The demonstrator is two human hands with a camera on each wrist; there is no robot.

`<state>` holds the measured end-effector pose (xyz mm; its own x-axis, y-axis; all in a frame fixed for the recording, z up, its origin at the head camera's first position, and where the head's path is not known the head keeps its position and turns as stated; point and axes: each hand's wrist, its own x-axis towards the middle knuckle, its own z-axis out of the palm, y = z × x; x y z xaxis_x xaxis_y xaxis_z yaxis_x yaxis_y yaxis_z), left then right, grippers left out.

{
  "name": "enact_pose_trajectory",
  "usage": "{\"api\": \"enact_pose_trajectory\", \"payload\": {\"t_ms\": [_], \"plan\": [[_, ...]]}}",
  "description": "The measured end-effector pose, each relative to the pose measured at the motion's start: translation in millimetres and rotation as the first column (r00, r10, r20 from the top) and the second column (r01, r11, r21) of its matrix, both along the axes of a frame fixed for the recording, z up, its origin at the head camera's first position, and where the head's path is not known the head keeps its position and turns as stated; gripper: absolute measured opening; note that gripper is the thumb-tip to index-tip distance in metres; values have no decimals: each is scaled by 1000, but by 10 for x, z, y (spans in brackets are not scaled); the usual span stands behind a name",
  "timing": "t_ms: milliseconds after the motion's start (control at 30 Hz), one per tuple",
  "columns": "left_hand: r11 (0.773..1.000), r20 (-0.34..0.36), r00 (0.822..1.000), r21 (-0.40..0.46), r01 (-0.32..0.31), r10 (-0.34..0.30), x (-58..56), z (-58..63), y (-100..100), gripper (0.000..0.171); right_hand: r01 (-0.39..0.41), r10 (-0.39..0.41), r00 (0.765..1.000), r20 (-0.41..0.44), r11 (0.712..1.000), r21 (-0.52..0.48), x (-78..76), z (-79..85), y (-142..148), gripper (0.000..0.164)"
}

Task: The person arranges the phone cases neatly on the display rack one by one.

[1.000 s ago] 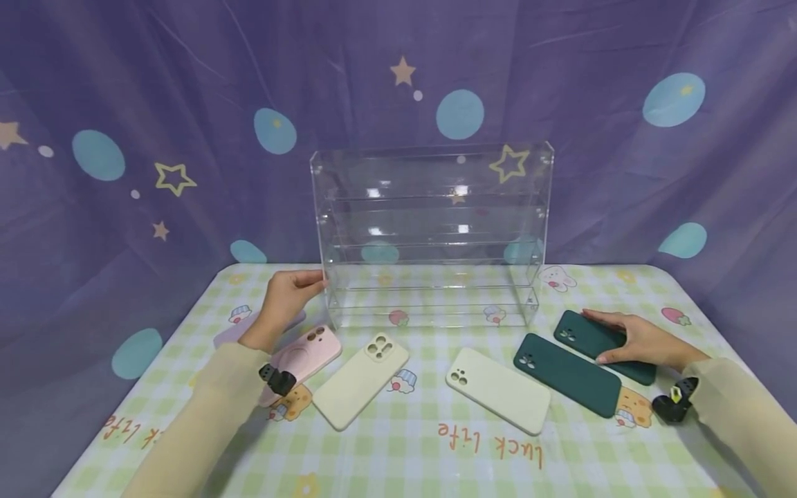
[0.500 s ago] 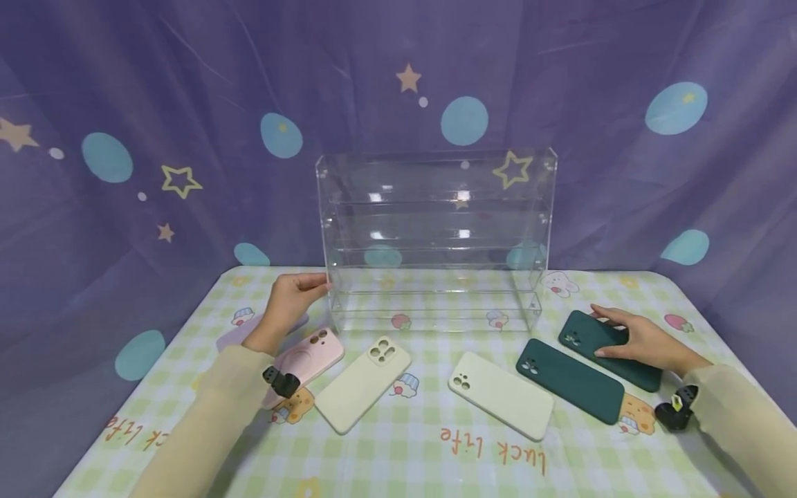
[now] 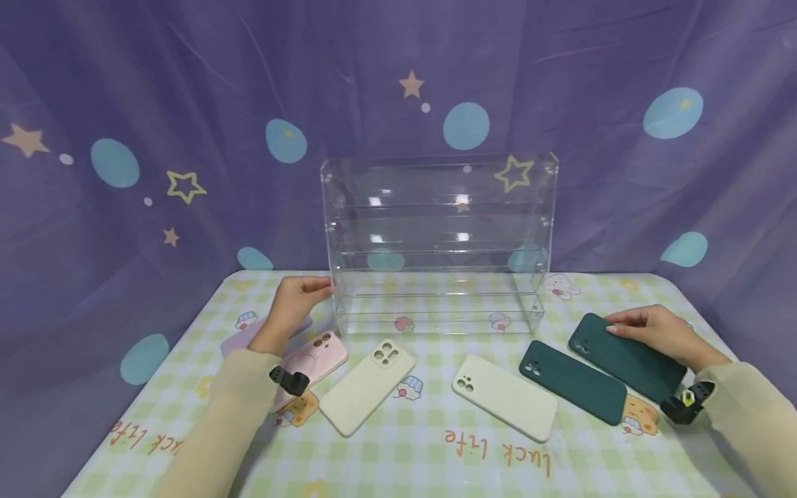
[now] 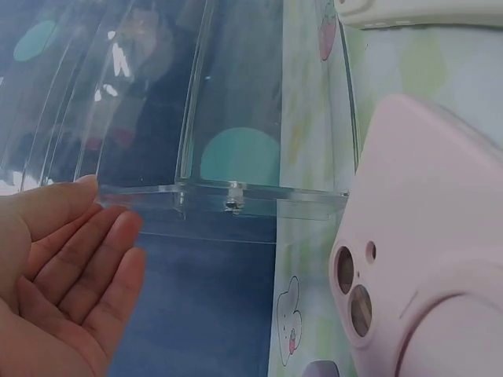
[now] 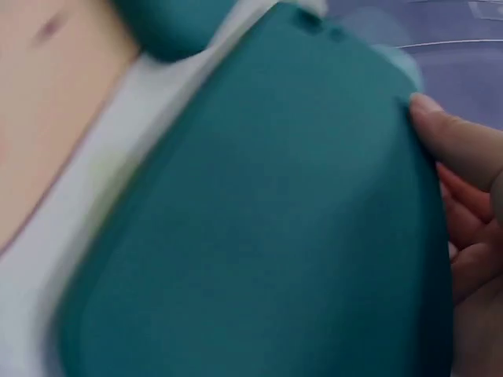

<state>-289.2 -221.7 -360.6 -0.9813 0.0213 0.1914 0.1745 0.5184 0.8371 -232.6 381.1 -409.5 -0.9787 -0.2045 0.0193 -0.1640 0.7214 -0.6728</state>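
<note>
A clear acrylic display rack [image 3: 438, 283] with several tiers stands at the table's back. My left hand [image 3: 295, 304] is at its left side panel, and in the left wrist view the thumb and fingers [image 4: 118, 228] pinch the panel's edge. My right hand [image 3: 666, 335] grips a dark green phone case [image 3: 629, 360] by its far long edge, the thumb on its back face. In the right wrist view this green case [image 5: 259, 204] looks tilted up. A second green phone case [image 3: 573, 384] lies flat beside it.
A pale cream phone case [image 3: 504, 398] and another cream one [image 3: 367, 387] lie in front of the rack. Left of them are a pink phone case [image 3: 317, 360] and a lilac one [image 3: 236, 341], partly behind the left arm. A checked cloth [image 3: 386, 470] covers the table.
My right hand has shifted its grip to the far edge of the outer green phone case, which has moved slightly right and tilted. The left hand keeps its place at the rack.
</note>
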Motion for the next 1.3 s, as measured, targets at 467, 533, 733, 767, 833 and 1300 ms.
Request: {"api": "enact_pose_trajectory", "payload": {"t_ms": [467,533,733,767,833,1300], "plan": [[1000,-36,999,9,-25,25,8,-23,37,27,104,-106,994,-25,991,-89,85,608,10,28],[999,-31,999,18,-31,31,8,-24,42,27,137,-143,989,-42,984,-115,85,719,2,26],[999,-26,999,25,-45,45,9,-38,48,29,226,-261,961,-94,934,-275,33,1106,-125,12],[998,-29,998,23,-50,50,11,-43,51,30,225,-268,958,-103,924,-310,21,1179,-151,11],[998,-31,998,30,-62,63,16,-54,55,30,185,-254,961,-113,889,-420,-5,1315,-212,13],[994,-31,996,82,-76,79,18,-107,48,31,-101,-39,990,-136,481,-871,-356,2040,-892,11]]}}
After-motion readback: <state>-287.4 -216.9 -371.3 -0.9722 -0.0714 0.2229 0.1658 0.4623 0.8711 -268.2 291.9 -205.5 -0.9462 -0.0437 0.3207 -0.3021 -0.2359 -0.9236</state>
